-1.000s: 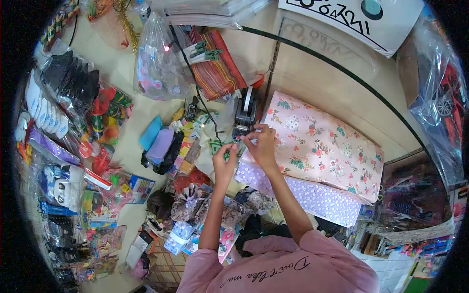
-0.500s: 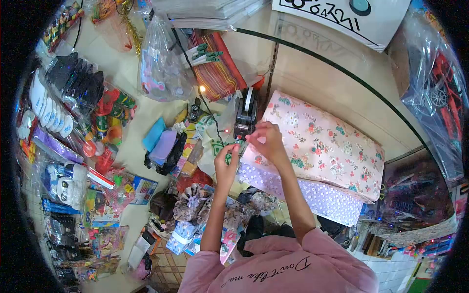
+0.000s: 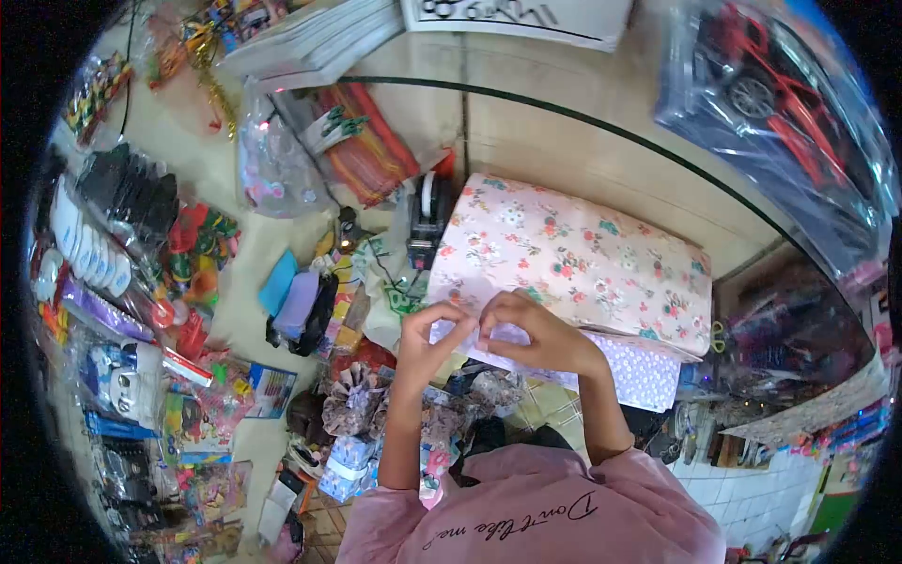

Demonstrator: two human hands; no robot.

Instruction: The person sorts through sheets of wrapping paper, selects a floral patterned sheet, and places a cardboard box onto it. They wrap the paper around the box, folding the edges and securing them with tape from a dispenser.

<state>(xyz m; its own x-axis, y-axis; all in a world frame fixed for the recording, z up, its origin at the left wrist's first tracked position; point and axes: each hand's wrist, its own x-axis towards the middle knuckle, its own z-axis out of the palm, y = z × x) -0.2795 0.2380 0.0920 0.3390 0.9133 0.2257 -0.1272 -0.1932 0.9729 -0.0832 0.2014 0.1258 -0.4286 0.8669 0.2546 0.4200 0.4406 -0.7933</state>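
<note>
Your left hand (image 3: 427,334) and right hand (image 3: 536,334) sit close together at frame centre, fingertips nearly touching, both pressed on the near edge of the floral-wrapped box (image 3: 573,263). Fingers are curled down onto the wrap; can't tell if they pinch a bit of tape or only the paper

The box lies flat on the table (image 3: 583,160), running from centre to the right of frame, long side tilted down toward the right. Under its near edge a purple dotted paper (image 3: 639,371) sticks out, right of your right hand

Around it:
- black tape dispenser (image 3: 425,218) just beside the box's upper-left corner, above your left hand
- striped red cloth (image 3: 366,150) with green clips further up, clear plastic bag (image 3: 272,169) to its left
- blue and purple pads (image 3: 293,291) left of your left hand, mixed small packets between them and the box
- stack of gift bows (image 3: 352,399) below your left wrist
- packaged toys (image 3: 122,282) crowd the whole left edge
- boxed red toy car (image 3: 780,103) in plastic at upper right, well apart from the box
- white sign (image 3: 526,14) at top centre

Nothing lies on top of the box; clutter presses in only from the left side, touching or nearly touching the box's left end
</note>
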